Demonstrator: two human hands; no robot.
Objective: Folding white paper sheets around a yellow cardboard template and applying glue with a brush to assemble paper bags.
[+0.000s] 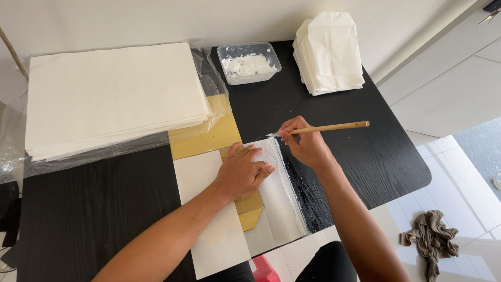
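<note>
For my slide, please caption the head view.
Left hand presses white paper; right hand brushes paste with a wooden brush.

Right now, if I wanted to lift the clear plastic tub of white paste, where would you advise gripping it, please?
Grip the clear tub across its two long walls just under the rim, coming straight down from above. It stands upright with no lid and paste inside, so a level lift seems safest. The plastic-wrapped paper stack crowds its left side, while the black table on its right is bare.

gold template (250,209) mostly under left hand (241,173), brush (329,127) bristles hidden by fingers (292,134)
</note>
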